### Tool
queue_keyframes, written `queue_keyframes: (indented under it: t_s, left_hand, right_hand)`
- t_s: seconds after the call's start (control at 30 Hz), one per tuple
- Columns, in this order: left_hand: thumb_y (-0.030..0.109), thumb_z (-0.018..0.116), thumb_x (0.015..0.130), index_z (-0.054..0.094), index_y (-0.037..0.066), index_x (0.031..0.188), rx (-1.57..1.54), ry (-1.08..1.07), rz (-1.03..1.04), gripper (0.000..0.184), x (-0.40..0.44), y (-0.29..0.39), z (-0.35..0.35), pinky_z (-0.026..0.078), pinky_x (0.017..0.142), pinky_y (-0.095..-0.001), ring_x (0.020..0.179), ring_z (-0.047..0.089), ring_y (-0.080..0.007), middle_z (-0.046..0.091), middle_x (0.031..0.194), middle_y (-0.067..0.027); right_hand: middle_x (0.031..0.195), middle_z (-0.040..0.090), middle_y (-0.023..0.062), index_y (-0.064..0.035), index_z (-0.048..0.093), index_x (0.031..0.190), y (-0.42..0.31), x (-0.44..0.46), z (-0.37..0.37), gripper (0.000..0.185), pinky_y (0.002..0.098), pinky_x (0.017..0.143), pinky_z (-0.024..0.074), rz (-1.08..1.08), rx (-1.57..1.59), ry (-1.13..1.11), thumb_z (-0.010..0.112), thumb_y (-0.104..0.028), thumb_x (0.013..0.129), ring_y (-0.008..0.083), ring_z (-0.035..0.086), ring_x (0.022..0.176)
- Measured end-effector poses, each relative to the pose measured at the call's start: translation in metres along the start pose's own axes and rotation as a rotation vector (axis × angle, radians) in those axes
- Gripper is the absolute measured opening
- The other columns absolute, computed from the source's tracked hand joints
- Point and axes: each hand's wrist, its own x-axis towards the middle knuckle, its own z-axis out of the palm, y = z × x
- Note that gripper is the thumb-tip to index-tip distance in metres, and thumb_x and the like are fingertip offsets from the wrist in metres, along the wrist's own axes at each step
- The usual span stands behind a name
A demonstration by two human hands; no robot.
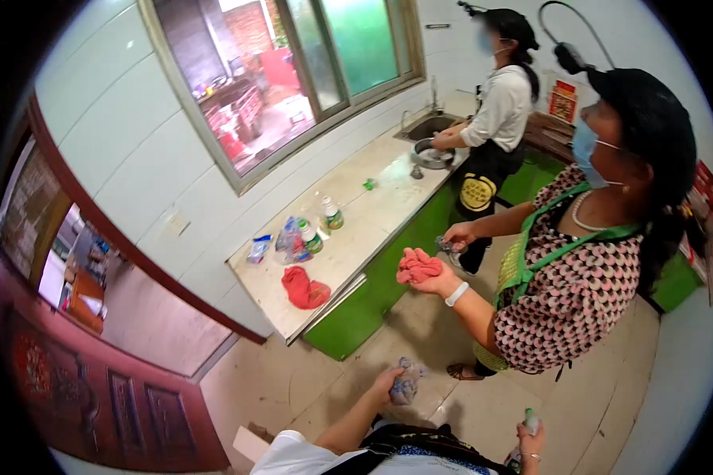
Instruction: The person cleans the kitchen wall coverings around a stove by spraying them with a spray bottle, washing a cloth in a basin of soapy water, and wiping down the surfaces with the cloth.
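Observation:
My left hand (387, 386) reaches out over the tiled floor, its fingers closed on a crumpled clear plastic bag (406, 382) with bluish markings. Lower right, my right hand (531, 440) is wrapped around a bottle (532, 421) with a green tip; its lower part is mostly hidden by the hand and the frame's edge. A co-worker facing the counter holds out a bunched red cloth (419, 267) on an open palm. Something small and greyish is in that person's other hand (458, 235).
On the counter (356, 229) are a red cloth (303, 288), two bottles with green labels (310, 236), plastic packaging (291, 244) and a small green item (369, 184). Farther along, another person handles a metal basin (433, 154) beside the sink (432, 127). A wooden door (111, 396) stands at left.

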Motion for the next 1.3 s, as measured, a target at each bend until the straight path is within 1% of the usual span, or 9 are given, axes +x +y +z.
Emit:
queue_keyframes:
  t_s: [0.13,0.3,0.4,0.47,0.67,0.83,1.03,1.13,1.3]
  left_hand:
    - [0.032,0.064,0.081,0.059,0.003,0.110,-0.041,0.207,-0.005,0.042,0.031,-0.020,-0.127,0.048,0.086,-0.0425,0.100,0.061,-0.0267,0.063,0.111,-0.0130]
    - [0.025,0.052,0.087,0.057,0.004,0.112,-0.462,0.315,0.187,0.033,-0.065,0.020,-0.185,0.047,0.090,-0.0457,0.101,0.061,-0.0303,0.064,0.109,-0.0128]
    - [0.024,0.047,0.089,0.056,0.004,0.114,-0.582,0.348,0.281,0.033,-0.083,0.022,-0.238,0.047,0.092,-0.0463,0.101,0.060,-0.0314,0.063,0.110,-0.0134]
    - [0.028,0.045,0.089,0.057,0.005,0.114,-0.614,0.351,0.280,0.036,-0.095,0.018,-0.263,0.045,0.094,-0.0468,0.104,0.059,-0.0317,0.063,0.112,-0.0140]
    - [0.033,0.039,0.091,0.057,0.004,0.116,-0.644,0.491,0.266,0.043,-0.094,0.024,-0.309,0.042,0.096,-0.0478,0.104,0.058,-0.0323,0.061,0.114,-0.0151]
    - [0.032,0.038,0.091,0.057,0.001,0.116,-0.697,0.358,0.402,0.044,-0.063,0.025,-0.273,0.044,0.095,-0.0466,0.103,0.058,-0.0329,0.062,0.113,-0.0151]
    - [0.030,0.038,0.093,0.056,0.002,0.118,-0.791,0.392,0.336,0.042,-0.030,0.015,-0.181,0.043,0.096,-0.0487,0.104,0.058,-0.0337,0.061,0.116,-0.0152]
    - [0.026,0.046,0.090,0.052,0.002,0.118,-0.802,0.366,0.354,0.037,-0.031,0.004,-0.152,0.046,0.091,-0.0511,0.104,0.059,-0.0354,0.061,0.112,-0.0168]
    - [0.025,0.044,0.091,0.054,0.002,0.116,-0.787,0.412,0.386,0.035,-0.049,-0.020,-0.159,0.046,0.091,-0.0516,0.103,0.059,-0.0357,0.061,0.112,-0.0166]
  right_hand:
    - [0.078,0.056,0.0063,-0.0012,0.057,0.099,-0.046,0.019,0.063,0.032,0.0317,0.065,0.0437,-0.155,-0.133,-0.279,0.069,-0.014,0.073,0.0180,0.052,0.070]
    - [0.082,0.058,0.0096,-0.0027,0.057,0.101,-0.083,0.042,0.177,0.034,0.0328,0.067,0.0451,-0.252,-0.220,-0.503,0.071,-0.017,0.074,0.0208,0.054,0.073]
    - [0.087,0.059,0.0108,-0.0026,0.057,0.102,-0.112,0.041,0.243,0.035,0.0340,0.070,0.0455,-0.463,-0.185,-0.593,0.072,-0.019,0.074,0.0214,0.056,0.078]
    - [0.092,0.058,0.0131,-0.0029,0.056,0.103,-0.144,0.033,0.276,0.037,0.0352,0.073,0.0456,-0.460,-0.239,-0.745,0.071,-0.021,0.075,0.0255,0.057,0.082]
    - [0.092,0.053,0.0165,-0.0035,0.052,0.103,-0.187,0.023,0.328,0.042,0.0393,0.073,0.0450,-0.665,-0.277,-0.853,0.072,-0.029,0.076,0.0361,0.054,0.085]
    - [0.090,0.051,0.0171,-0.0028,0.051,0.099,-0.185,0.050,0.306,0.045,0.0421,0.070,0.0445,-0.799,-0.370,-0.912,0.072,-0.035,0.075,0.0383,0.053,0.083]
    - [0.089,0.058,0.0179,-0.0032,0.054,0.097,-0.154,0.097,0.274,0.048,0.0410,0.070,0.0464,-0.794,-0.466,-0.983,0.073,-0.041,0.074,0.0360,0.058,0.083]
    - [0.085,0.061,0.0180,-0.0036,0.054,0.098,-0.152,0.107,0.266,0.048,0.0415,0.067,0.0471,-0.629,-0.421,-1.076,0.072,-0.041,0.075,0.0357,0.061,0.079]
    - [0.083,0.062,0.0182,-0.0041,0.052,0.101,-0.161,0.102,0.260,0.046,0.0417,0.066,0.0474,-0.690,-0.366,-1.029,0.072,-0.037,0.077,0.0359,0.061,0.077]
